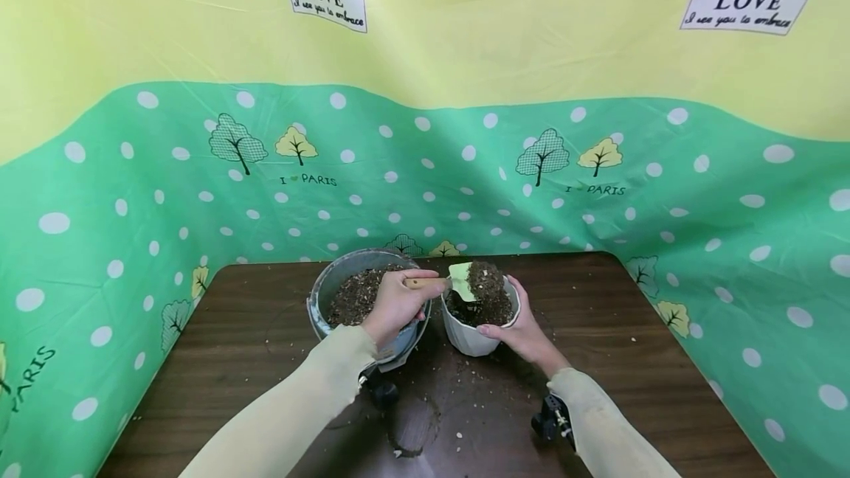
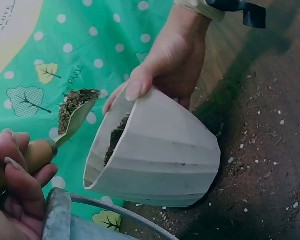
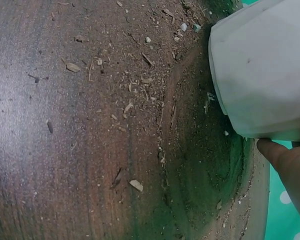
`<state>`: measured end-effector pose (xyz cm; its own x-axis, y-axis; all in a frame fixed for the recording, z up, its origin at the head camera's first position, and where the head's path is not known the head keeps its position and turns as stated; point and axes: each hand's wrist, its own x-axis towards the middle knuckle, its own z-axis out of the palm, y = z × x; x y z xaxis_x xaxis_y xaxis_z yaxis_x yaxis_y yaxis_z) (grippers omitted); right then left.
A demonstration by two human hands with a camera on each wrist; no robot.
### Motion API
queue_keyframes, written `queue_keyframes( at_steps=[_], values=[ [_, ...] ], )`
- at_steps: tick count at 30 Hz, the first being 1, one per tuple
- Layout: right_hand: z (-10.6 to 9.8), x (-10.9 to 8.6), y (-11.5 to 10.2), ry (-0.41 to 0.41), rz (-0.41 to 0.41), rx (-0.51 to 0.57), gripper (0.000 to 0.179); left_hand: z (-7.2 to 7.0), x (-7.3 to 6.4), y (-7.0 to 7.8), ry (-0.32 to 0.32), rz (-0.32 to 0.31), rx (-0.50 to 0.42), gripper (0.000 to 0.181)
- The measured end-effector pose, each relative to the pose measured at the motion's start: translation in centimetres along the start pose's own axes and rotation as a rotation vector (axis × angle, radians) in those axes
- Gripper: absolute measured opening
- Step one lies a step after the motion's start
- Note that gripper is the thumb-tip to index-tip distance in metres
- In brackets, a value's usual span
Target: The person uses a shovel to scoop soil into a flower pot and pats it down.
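My left hand (image 1: 395,305) grips the wooden handle of a small trowel (image 1: 461,281) with a pale green blade. Dark potting soil (image 1: 487,286) is heaped on that blade, over the mouth of a white faceted plant pot (image 1: 470,339). Inside the pot more soil (image 2: 116,140) shows below the rim. My right hand (image 1: 527,330) holds the pot by its right side, the thumb at the rim in the left wrist view. Only part of the pot (image 3: 265,75) and of the right hand (image 3: 290,162) appears in the right wrist view.
A grey metal bucket (image 1: 322,290) with soil in it stands left of the pot, under my left hand. Soil crumbs and white grains lie scattered over the dark wooden table (image 1: 598,375). A patterned green and yellow cloth (image 1: 425,175) hangs behind the table.
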<state>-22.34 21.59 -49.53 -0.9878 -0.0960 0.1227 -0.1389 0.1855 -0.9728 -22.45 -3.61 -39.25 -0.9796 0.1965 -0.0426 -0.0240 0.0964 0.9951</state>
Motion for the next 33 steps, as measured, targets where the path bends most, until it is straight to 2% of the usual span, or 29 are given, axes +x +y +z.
queue_keyframes(
  at_steps=[8, 15, 27, 33],
  values=[
    [0.05, 0.05, -0.08, -0.007, -0.007, -0.006, 0.111, 0.20, -0.02, 0.05, -0.001, -0.012, 0.013, 0.029],
    [0.10, 0.03, -0.03, -0.004, 0.018, 0.012, 0.111, 0.26, -0.01, -0.15, -0.022, -0.017, 0.015, 0.036],
    [0.13, -0.02, 0.00, -0.002, 0.027, 0.016, 0.110, 0.45, -0.24, -0.17, -0.004, 0.015, 0.043, 0.028],
    [0.03, 0.00, 0.05, 0.000, 0.027, 0.001, 0.111, 0.52, -0.22, -0.29, -0.010, 0.027, 0.045, 0.031]
  ],
)
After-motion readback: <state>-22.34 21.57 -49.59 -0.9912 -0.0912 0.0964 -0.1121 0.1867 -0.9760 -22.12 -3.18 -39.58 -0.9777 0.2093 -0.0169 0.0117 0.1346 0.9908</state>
